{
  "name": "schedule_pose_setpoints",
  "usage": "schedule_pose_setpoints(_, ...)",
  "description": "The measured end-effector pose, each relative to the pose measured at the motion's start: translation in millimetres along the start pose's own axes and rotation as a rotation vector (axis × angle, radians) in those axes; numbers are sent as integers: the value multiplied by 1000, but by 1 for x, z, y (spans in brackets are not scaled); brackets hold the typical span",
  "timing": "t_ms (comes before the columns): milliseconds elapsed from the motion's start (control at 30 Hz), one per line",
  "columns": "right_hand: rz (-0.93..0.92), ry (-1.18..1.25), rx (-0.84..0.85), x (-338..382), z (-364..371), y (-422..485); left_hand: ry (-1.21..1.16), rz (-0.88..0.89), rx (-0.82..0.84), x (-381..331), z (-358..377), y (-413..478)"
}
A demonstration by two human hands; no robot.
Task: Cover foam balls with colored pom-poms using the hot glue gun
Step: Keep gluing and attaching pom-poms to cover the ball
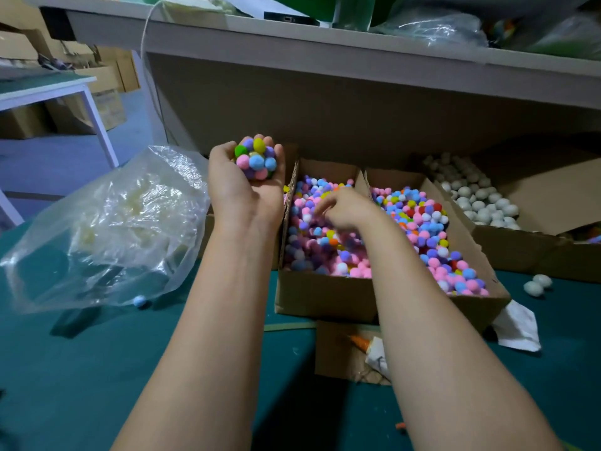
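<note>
Head view showed the left hand (pixel 247 190) cupped palm-up, fingers curled around a pom-pom-covered foam ball (pixel 256 157), just beside the cardboard box (pixel 325 297). The right hand (pixel 348 209) was over the loose pom-poms (pixel 312 242) inside it, its fingers too blurred to tell whether they pinched one.

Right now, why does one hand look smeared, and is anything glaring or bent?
Head view: the right hand is motion-blurred over the pom-pom box; the left hand gripping the covered ball is sharp; the plastic bag glints white; the wide lens bows the shelf edge; light is dim.
</note>
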State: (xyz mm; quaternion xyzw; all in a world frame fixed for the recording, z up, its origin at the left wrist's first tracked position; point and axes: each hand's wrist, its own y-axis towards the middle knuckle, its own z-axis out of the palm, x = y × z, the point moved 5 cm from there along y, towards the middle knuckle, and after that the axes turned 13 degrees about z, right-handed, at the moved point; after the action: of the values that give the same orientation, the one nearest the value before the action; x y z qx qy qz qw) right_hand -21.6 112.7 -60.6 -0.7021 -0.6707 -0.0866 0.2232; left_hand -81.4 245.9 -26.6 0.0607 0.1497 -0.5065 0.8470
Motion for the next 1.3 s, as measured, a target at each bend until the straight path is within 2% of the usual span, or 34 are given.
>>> schedule_pose_setpoints(100, 36, 250, -25, -1, -20, 15, 15, -19, -15, 6, -4, 13)
schedule_pose_setpoints(167, 38, 394, 151, 1, -21, 9, 24, -37, -21, 10, -6, 18)
schedule_pose_setpoints(233, -4, 255, 411, 7, -9, -7, 37, -49, -23, 13, -8, 21)
schedule_pose_setpoints(300, -52, 35, 553, 8, 9, -20, 48, -54, -30, 15, -10, 23)
schedule_pose_setpoints(367, -84, -188, 478, 8, 23, -17, 49, -54, -41, 16, -11, 24)
schedule_pose_setpoints(433, -72, -301, 271, 7, 22, -3, 52, -60, -45, 17, -11, 23)
schedule_pose_setpoints(467, -47, -251, 195, 6, 17, 3, 58, -66, -45, 18, -11, 22)
schedule_pose_setpoints(600, 6, 113, 103, 3, -7, 7, 77, -81, -47, 18, -12, 20)
schedule_pose_setpoints(733, 29, 165, -39, -4, -19, 3, 106, -101, -60, 22, -17, 15)
schedule_pose_setpoints(833, 71, 81, -100, -8, -17, 4, 118, -108, -71, 24, -20, 11)
schedule_pose_setpoints(933, 105, -67, -18, -7, -3, 3, 128, -114, -81, 25, -22, 9)
schedule_pose_setpoints(1033, 36, -190, 135, 0, 23, -4, 143, -114, -90, 25, -24, 6)
schedule_pose_setpoints(1233, -39, -251, 239, 2, 17, -7, 155, -111, -79, 23, -24, 8)
schedule_pose_setpoints(1300, -99, -136, 269, -2, 7, -16, 155, -116, -80, 22, -25, 9)
